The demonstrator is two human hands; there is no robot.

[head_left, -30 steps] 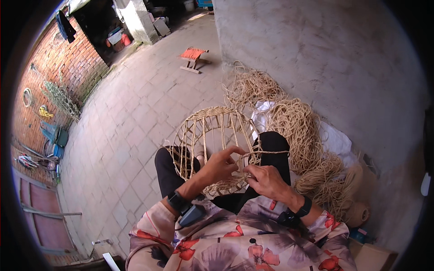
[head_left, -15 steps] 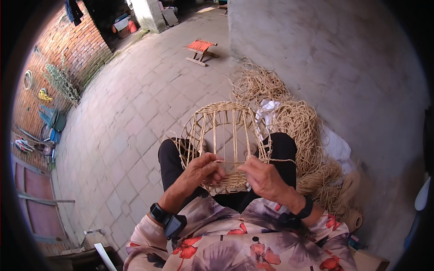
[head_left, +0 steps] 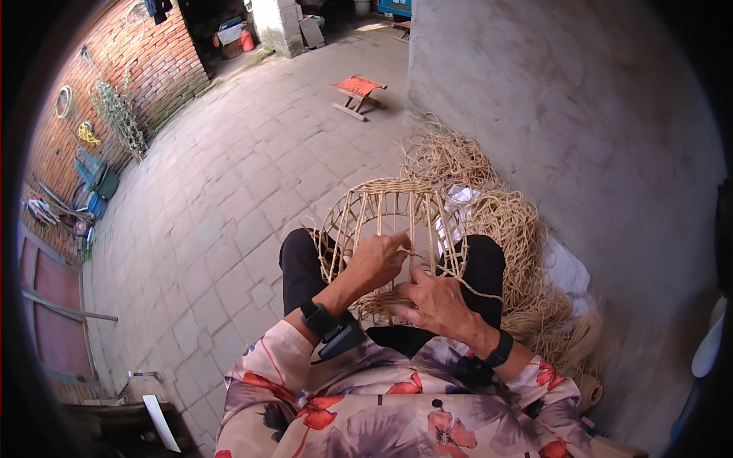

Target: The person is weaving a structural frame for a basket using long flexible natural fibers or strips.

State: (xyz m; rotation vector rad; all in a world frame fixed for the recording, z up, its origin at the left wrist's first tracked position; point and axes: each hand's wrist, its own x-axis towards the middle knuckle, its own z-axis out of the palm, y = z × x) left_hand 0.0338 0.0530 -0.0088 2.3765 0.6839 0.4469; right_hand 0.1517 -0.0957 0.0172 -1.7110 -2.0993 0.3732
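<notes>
An open-framed basket [head_left: 385,185] of twisted straw-coloured rope lies between my knees, its ribs spaced apart and a denser woven band [head_left: 374,305] nearest me. My left hand [head_left: 374,261] is over the middle ribs, fingers closed on a thin cord [head_left: 482,293] near one rib. That cord runs from there to the right across my knee. Lower and to the right, my right hand [head_left: 439,304] rests against the ribs and woven band with its fingers apart. Its fingertips partly hide the weave beneath.
Heaped loose rope [head_left: 508,229] lies by my right knee on white sheeting [head_left: 565,263], along a grey wall [head_left: 550,99]. An orange-topped folding stool [head_left: 360,85] stands ahead on the paving. A brick wall [head_left: 153,84] with hung items is at the left.
My left hand has moved up and right to the middle ribs with the cord. My right hand has lowered slightly and its fingers have spread. The view has shifted a little.
</notes>
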